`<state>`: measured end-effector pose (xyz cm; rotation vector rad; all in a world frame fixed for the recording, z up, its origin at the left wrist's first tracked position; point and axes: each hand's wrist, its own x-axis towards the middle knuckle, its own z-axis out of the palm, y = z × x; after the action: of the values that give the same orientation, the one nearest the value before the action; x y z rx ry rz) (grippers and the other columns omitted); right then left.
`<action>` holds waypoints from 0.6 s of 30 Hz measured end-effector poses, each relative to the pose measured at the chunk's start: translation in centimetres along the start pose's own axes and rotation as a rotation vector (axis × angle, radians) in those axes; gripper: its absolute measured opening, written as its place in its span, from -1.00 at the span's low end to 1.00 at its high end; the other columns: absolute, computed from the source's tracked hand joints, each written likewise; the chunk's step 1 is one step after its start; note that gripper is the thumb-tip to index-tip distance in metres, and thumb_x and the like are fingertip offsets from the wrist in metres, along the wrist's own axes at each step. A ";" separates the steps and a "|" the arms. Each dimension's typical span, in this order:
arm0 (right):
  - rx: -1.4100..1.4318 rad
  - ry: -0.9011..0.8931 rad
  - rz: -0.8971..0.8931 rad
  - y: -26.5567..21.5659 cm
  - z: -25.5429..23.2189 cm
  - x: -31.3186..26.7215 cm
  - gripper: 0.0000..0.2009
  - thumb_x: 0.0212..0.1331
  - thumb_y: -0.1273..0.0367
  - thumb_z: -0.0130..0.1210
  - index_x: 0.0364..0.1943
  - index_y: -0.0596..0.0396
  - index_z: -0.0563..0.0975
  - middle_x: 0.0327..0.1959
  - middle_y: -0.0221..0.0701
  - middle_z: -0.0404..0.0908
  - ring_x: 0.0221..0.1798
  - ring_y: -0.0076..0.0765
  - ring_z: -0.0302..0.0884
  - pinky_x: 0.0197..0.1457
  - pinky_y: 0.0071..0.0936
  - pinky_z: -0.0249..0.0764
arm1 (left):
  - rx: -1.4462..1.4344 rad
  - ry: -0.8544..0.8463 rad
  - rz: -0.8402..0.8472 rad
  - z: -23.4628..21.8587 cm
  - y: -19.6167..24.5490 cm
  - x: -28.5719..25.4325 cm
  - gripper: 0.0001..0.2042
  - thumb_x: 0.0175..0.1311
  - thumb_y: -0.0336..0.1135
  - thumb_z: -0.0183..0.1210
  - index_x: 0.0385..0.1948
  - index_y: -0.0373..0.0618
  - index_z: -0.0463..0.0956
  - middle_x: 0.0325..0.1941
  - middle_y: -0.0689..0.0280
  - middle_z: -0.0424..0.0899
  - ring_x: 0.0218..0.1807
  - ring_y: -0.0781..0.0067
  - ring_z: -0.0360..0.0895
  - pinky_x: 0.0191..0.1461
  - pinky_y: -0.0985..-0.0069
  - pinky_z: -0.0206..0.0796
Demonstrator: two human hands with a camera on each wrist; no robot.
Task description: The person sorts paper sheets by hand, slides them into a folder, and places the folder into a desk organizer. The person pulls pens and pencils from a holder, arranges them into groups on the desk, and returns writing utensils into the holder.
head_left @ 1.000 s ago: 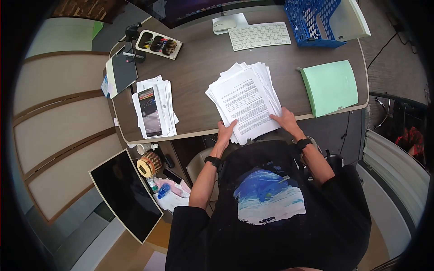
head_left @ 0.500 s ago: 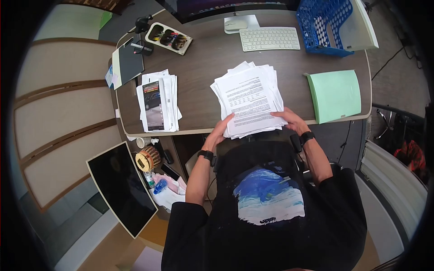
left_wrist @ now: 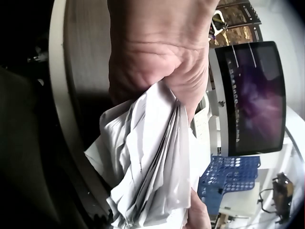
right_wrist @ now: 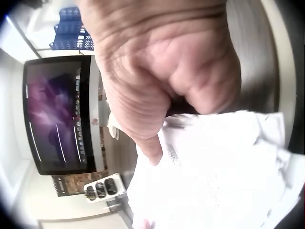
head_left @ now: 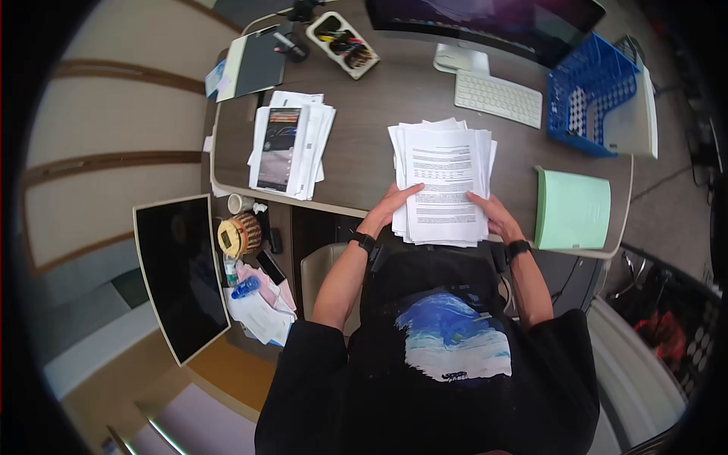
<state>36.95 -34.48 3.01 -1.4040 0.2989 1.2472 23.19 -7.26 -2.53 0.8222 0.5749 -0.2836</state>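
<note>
A thick stack of printed papers [head_left: 444, 171] lies at the desk's front edge, held from both sides. My left hand [head_left: 394, 205] grips its left side, thumb on the top sheet and fingers beneath the edge. On the opposite side my right hand [head_left: 497, 216] grips it the same way, its thumb [right_wrist: 151, 150] over the printed face. In the left wrist view the stack's edge [left_wrist: 152, 157] shows bent, loosely layered sheets with gaps between them. Several sheets stick out unevenly at the top and sides.
Left on the desk, a second paper pile [head_left: 311, 152] carries a phone-screen printout [head_left: 280, 148]. A green folder [head_left: 574, 208] lies to the right. Behind are a keyboard [head_left: 498, 98], a blue basket [head_left: 565, 106], a pen tray [head_left: 330, 38] and a monitor [head_left: 493, 23].
The head view has swung round, shifting the desk in frame. Between both hands the stack has turned straighter, and its sheets lie more closely lined up than a second ago.
</note>
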 end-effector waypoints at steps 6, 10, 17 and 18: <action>-0.151 0.022 0.010 2.4 -1.7 1.9 -0.24 0.55 0.02 0.15 0.52 0.43 0.26 0.43 -0.01 0.52 0.37 -0.10 0.60 0.41 -0.17 0.58 | 0.003 0.029 -0.040 -1.1 -0.1 -2.1 -0.33 0.54 -0.18 0.27 0.52 -0.37 0.22 0.45 -0.03 0.53 0.43 0.17 0.52 0.48 0.30 0.43; -0.256 0.016 0.029 4.8 -2.8 1.5 -0.24 0.53 0.00 0.18 0.48 0.45 0.34 0.39 -0.06 0.57 0.32 -0.15 0.62 0.42 -0.19 0.56 | 0.087 0.028 0.063 -1.4 -4.3 -1.7 -0.25 0.54 -0.15 0.28 0.58 -0.33 0.10 0.49 0.00 0.49 0.43 0.18 0.52 0.46 0.30 0.46; -0.365 0.159 -0.035 3.3 -0.1 3.2 -0.40 0.34 0.27 0.42 0.34 0.38 0.51 0.18 -0.13 0.74 0.09 -0.18 0.76 0.23 -0.27 0.68 | 0.077 0.128 0.116 -1.2 -5.8 0.5 -0.41 0.45 -0.36 0.33 0.42 -0.37 0.33 0.37 0.06 0.61 0.35 0.26 0.57 0.44 0.35 0.42; -0.404 0.155 -0.081 2.6 0.5 2.6 -0.43 0.34 0.29 0.41 0.31 0.38 0.54 0.16 -0.14 0.75 0.08 -0.21 0.76 0.23 -0.28 0.68 | 0.180 0.163 0.219 -1.5 -6.0 0.6 -0.44 0.44 -0.36 0.33 0.40 -0.39 0.36 0.34 0.05 0.63 0.34 0.28 0.57 0.43 0.34 0.42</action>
<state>35.69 -33.58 -0.36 -1.8451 0.0952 1.1754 20.38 -10.05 -7.34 1.0805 0.6113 -0.0679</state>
